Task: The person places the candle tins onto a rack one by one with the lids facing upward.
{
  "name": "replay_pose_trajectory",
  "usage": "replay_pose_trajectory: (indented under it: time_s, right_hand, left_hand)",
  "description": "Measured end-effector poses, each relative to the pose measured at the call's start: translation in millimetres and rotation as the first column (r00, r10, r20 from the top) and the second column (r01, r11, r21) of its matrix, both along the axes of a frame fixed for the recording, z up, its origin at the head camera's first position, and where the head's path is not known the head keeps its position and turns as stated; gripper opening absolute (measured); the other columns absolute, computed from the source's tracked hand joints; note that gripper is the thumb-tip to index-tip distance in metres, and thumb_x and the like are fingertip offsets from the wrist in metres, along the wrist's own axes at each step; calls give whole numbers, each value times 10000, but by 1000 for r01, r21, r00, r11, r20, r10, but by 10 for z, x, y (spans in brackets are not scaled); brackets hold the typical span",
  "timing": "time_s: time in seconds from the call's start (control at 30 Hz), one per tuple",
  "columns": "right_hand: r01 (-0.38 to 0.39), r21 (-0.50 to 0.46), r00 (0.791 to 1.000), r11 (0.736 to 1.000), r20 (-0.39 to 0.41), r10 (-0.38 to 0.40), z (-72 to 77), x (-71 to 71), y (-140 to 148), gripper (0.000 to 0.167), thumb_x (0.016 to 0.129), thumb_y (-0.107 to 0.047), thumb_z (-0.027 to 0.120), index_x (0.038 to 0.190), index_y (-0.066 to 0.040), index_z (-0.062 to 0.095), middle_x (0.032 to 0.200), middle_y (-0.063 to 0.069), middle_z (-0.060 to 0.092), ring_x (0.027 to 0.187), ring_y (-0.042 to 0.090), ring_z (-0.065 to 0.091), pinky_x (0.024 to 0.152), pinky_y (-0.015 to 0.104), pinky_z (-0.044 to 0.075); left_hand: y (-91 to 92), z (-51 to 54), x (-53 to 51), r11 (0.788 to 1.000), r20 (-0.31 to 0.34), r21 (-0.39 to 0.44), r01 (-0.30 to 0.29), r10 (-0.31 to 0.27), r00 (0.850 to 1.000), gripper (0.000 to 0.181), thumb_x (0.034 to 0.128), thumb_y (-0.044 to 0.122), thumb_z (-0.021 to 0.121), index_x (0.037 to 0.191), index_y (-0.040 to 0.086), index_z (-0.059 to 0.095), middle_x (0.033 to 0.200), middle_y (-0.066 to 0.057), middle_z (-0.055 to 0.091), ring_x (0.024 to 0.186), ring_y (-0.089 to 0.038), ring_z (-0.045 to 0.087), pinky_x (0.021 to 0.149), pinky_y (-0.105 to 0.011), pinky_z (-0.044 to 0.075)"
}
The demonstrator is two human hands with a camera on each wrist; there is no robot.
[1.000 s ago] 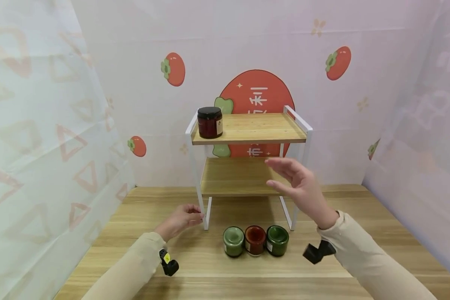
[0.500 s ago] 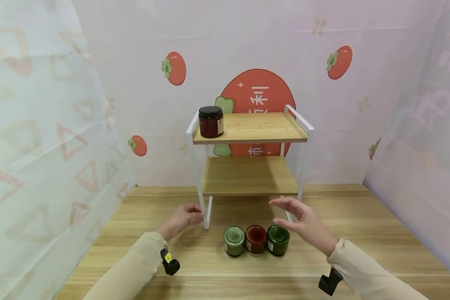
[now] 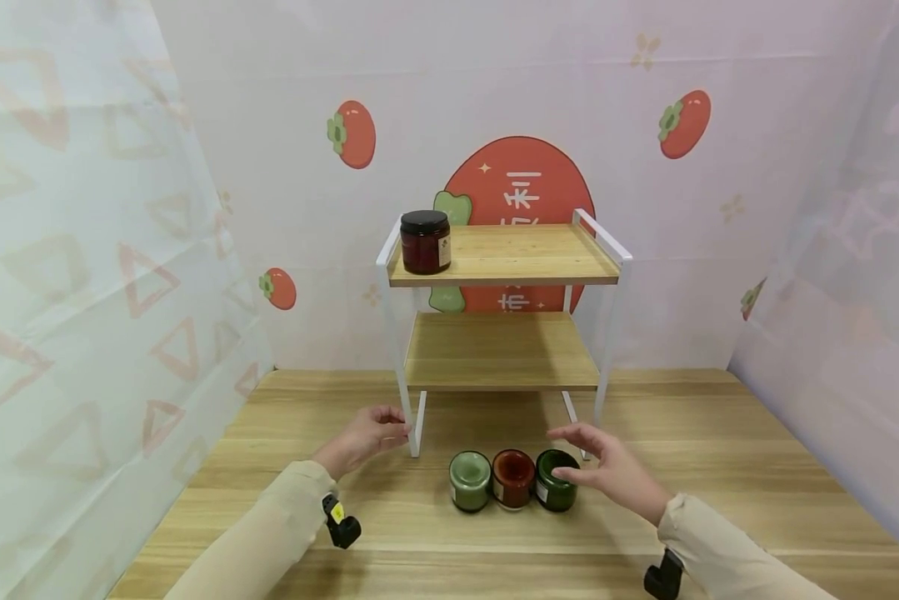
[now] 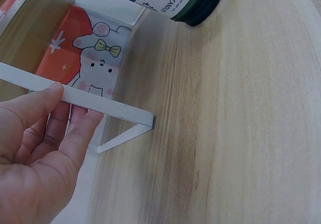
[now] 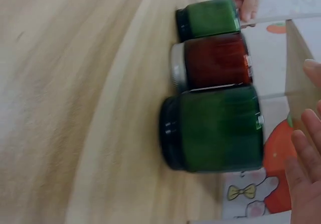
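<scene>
My left hand [image 3: 361,442] pinches the front left leg of a white-framed two-tier shelf [image 3: 503,354] between thumb and fingers; the leg [image 4: 108,105] shows closely in the left wrist view. With fingers spread, my right hand [image 3: 610,472] hovers at the dark green candle jar [image 3: 556,493]. A gap separates the fingers from this jar in the right wrist view. Beside it stand a red-brown candle jar [image 3: 512,483] and a pale green candle jar [image 3: 469,483], all three upside down in a row. Another dark red candle jar [image 3: 425,246], black lid up, sits on the top board's left end.
The jars stand on a wood-grain table [image 3: 419,554] in front of the shelf. White cloth walls [image 3: 269,150] printed with persimmons close off the back and sides. White side rails [image 3: 602,237] rise above the top board.
My right hand has come down from the lower shelf's height to the dark green jar, fingers apart. The left hand keeps its hold on the shelf leg.
</scene>
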State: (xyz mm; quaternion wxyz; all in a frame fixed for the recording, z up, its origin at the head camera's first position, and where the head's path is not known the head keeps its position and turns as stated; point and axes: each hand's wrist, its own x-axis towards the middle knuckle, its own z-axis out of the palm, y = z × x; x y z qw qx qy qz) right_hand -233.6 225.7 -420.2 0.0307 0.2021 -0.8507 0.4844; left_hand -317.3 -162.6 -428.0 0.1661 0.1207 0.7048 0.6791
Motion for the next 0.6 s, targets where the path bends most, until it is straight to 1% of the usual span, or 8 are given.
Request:
replay_pose_trajectory:
  time_s: [0.1, 0.2, 0.33, 0.43, 0.6]
  right_hand:
    - [-3, 10, 1000, 1000, 19, 3, -70, -15, 30, 462, 803, -259, 790, 1214, -157, 605, 1292, 137, 600, 1278, 440, 466, 1059, 617, 370]
    - [2, 17, 999, 1000, 37, -2, -117, -26, 54, 494, 790, -256, 800, 1227, -147, 595, 1307, 150, 591, 1285, 439, 457, 1065, 599, 370]
    - [-13, 35, 999, 999, 38, 12, -158, -45, 80, 570, 776, -266, 811, 1262, -88, 571, 1324, 153, 583, 1283, 418, 469, 1067, 566, 375]
    - [-31, 48, 999, 998, 27, 30, -195, -62, 93, 625, 769, -273, 815, 1277, -25, 547, 1324, 172, 578, 1263, 416, 488, 1060, 562, 377]
    - [-27, 59, 998, 998, 53, 24, -268, -86, 103, 690, 744, -303, 828, 1306, -43, 524, 1344, 167, 564, 1242, 388, 513, 1061, 540, 389]
  left_hand:
    - [11, -3, -14, 1000, 9, -16, -15, 15, 1000, 120, 931, -18, 586, 1026, -57, 525, 966, -53, 562, 988, -221, 608, 910, -296, 555]
    - [19, -7, -13, 1000, 15, -14, -21, 22, 1000, 104, 928, -26, 585, 1015, -46, 531, 966, -56, 566, 990, -229, 612, 907, -297, 557]
    - [23, -9, -14, 1000, 19, -10, -26, 26, 999, 117, 921, -29, 590, 1019, -50, 529, 970, -61, 567, 1004, -247, 612, 904, -292, 558]
    - [20, -11, -21, 1000, 20, -7, -27, 27, 999, 122, 920, -31, 591, 1021, -55, 525, 969, -62, 566, 1005, -247, 610, 895, -283, 560]
    - [18, -15, -20, 1000, 27, -8, -29, 29, 999, 119, 923, -29, 588, 1022, -48, 525, 966, -56, 566, 1013, -248, 608, 887, -272, 561]
